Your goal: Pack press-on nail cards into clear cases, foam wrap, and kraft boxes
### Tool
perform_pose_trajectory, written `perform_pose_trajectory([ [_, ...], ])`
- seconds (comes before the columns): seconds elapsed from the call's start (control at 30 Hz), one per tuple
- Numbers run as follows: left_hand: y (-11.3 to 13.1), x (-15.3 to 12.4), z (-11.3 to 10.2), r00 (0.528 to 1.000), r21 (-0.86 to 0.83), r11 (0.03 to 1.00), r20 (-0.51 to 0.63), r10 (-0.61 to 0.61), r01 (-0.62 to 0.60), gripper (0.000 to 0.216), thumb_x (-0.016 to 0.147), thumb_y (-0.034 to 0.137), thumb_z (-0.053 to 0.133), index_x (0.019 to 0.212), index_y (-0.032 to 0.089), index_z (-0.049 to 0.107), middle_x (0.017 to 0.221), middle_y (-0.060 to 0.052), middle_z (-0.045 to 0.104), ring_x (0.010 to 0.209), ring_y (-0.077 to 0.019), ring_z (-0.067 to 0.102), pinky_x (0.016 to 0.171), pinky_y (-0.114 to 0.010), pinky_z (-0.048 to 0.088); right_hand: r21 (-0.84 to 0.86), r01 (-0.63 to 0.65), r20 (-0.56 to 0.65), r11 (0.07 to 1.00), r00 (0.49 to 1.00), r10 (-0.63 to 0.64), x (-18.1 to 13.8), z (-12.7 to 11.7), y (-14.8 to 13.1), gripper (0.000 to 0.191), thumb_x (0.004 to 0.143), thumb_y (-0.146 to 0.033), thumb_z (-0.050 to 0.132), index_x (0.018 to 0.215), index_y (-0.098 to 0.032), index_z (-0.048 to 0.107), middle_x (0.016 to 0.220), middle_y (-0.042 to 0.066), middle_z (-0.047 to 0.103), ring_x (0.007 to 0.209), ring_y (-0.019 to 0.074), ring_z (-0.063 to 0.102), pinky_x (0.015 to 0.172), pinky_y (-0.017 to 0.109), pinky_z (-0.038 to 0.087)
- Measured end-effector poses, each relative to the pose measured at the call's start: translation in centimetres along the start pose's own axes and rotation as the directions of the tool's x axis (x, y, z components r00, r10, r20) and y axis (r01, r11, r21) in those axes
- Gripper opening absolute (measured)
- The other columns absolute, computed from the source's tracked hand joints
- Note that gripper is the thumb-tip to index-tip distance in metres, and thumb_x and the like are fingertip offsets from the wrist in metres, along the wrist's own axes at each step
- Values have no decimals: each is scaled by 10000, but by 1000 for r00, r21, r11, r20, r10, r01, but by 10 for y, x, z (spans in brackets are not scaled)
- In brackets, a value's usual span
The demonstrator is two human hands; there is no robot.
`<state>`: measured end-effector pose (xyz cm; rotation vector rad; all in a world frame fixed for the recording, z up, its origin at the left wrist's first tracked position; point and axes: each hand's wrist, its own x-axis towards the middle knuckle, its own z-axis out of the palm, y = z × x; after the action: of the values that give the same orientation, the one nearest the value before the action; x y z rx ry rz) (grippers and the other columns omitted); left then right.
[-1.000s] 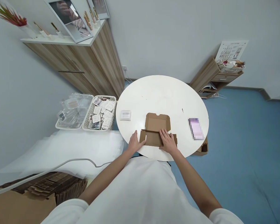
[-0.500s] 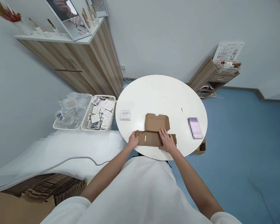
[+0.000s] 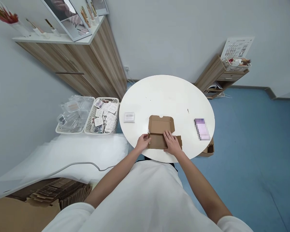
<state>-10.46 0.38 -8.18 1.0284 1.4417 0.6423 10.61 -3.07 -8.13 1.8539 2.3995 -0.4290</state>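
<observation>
A brown cardboard box (image 3: pixel 157 141), partly folded, lies on the near side of the round white table (image 3: pixel 164 93). Its lid panel stretches away from me, with a small notch in the far edge. At the left end, my left hand (image 3: pixel 143 142) grips the side flap, which stands up and is folded inward; the fingers curl over it. My right hand (image 3: pixel 171 143) rests on the box's base toward the right, fingers stretched out and pressing on the cardboard. Beyond that hand, the right side flap (image 3: pixel 179 140) still lies out flat.
Left on the table sits a small clear case (image 3: pixel 129 117); a pixelated purple item (image 3: pixel 203 129) lies right. Beside the table stand a white basket of cards (image 3: pixel 114 124) and a tray of clear plastic packages (image 3: pixel 74 111). Flattened cardboard (image 3: pixel 55 190) is stacked low at left.
My left hand has moved right, folding the left flap up and inward from its flat position. The right hand stays on the base.
</observation>
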Motion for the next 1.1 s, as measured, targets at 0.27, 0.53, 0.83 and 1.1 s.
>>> perform_pose_trajectory([
  [0.27, -6, 2, 16, 998, 26, 998, 16, 62, -62, 397, 745, 365, 567, 1061, 147, 465, 1091, -122, 557, 879, -157, 575, 739, -284, 471, 1, -12, 4, 1000, 1000, 12, -3, 2, -4, 1060, 586, -317, 687, 1381, -186, -1, 1456, 108, 79, 1328, 269, 55, 995, 437, 212],
  [0.53, 0, 8, 9, 995, 501, 860, 39, 92, -99, 255, 791, 270, 462, 1011, 150, 506, 993, -89, 608, 891, -173, 572, 737, -267, 421, 34, 68, 24, 997, 997, -69, -7, 3, -3, 1106, 563, -376, 701, 1380, -221, -29, 1463, 86, 7, 1329, 295, -5, 1008, 456, 205],
  [0.83, 8, 12, 3, 987, 716, 687, 160, 16, -127, 302, 847, 309, 302, 1024, 136, 475, 1011, -129, 606, 918, -223, 567, 705, -287, 394, 53, 105, 107, 993, 988, -110, -10, -5, 0, 1001, 543, -464, 705, 1365, -239, 179, 1461, 88, -52, 1319, 335, -38, 1011, 520, 155],
  [1.1, 7, 17, -4, 982, 727, 672, 190, 0, -140, 258, 837, 283, 324, 1019, 160, 459, 940, -95, 623, 836, -205, 583, 649, -273, 404, 137, 102, 160, 985, 979, -123, -13, -13, -1, 722, 613, -550, 625, 1241, -247, 441, 1456, 76, -103, 1306, 373, -52, 972, 563, 167],
])
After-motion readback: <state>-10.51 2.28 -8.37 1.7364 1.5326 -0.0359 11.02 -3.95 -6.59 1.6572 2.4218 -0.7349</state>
